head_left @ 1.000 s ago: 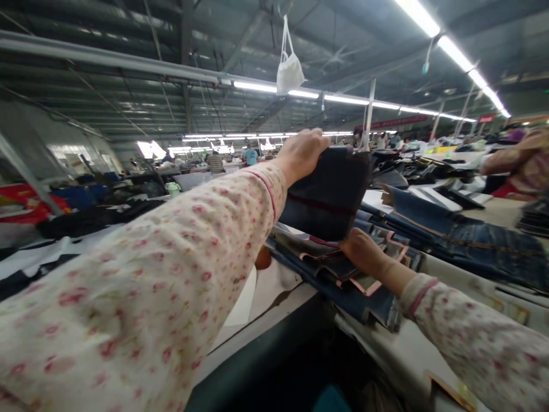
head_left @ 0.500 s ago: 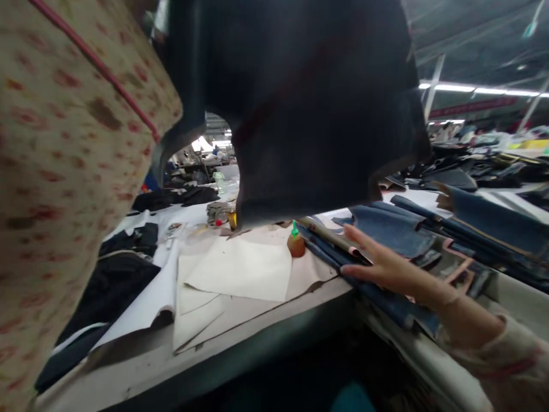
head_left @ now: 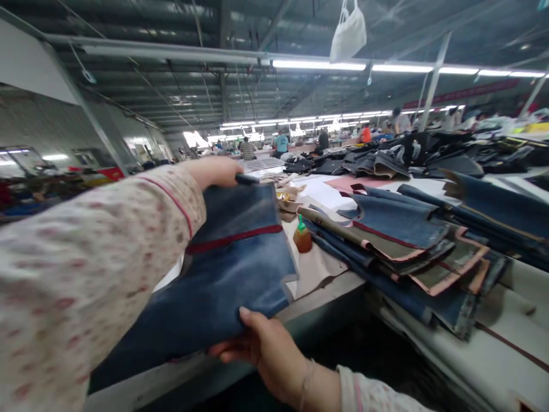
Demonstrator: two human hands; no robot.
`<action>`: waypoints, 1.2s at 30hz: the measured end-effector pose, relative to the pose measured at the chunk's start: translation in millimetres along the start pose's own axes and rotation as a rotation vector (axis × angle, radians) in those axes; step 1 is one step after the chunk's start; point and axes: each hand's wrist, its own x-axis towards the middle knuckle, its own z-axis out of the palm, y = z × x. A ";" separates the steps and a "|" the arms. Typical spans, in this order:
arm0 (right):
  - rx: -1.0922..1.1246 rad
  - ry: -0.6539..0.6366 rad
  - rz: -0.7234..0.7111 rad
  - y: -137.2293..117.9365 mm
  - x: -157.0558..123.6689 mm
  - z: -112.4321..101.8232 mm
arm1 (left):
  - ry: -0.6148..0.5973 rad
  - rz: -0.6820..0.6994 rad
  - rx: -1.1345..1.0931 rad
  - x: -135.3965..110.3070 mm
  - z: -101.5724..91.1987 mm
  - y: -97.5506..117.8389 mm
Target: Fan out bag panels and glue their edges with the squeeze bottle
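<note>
A dark blue leather-like panel (head_left: pixel 240 274) with a dark red strip across it lies over the near table in front of me. My right hand (head_left: pixel 270 349) pinches its near edge, thumb on top and fingers underneath. My left hand (head_left: pixel 221 171) reaches across to the panel's far end and looks closed. A short dark piece (head_left: pixel 247 178) sticks out at its fingertips. Whether that is a tool or a folded edge I cannot tell, as the fingers are mostly hidden. Just right of the panel stands a small brown bottle (head_left: pixel 302 239) with a green nozzle.
To the right lies a stack of blue panels (head_left: pixel 398 223) with pink-edged, olive undersides. Dark pieces (head_left: pixel 364 157) are heaped farther back. The table's front edge (head_left: pixel 330 297) runs below the bottle. A white bag (head_left: pixel 348 34) hangs overhead, and several people work in the distance.
The panel, held up before my view earlier, has come down onto the table. My right hand has moved left from beside the stack and taken its near edge. My left arm has lowered.
</note>
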 end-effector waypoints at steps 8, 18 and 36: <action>0.090 0.167 0.266 8.1 44.8 -11.9 | -0.225 -0.052 0.010 -2.5 117.2 39.4; -0.779 -0.050 0.094 -66.1 -41.0 -99.3 | -0.545 0.175 -0.228 -47.7 188.8 82.9; -2.234 0.616 -0.615 -170.0 -69.8 -162.2 | 0.223 0.423 -0.568 57.1 48.4 263.7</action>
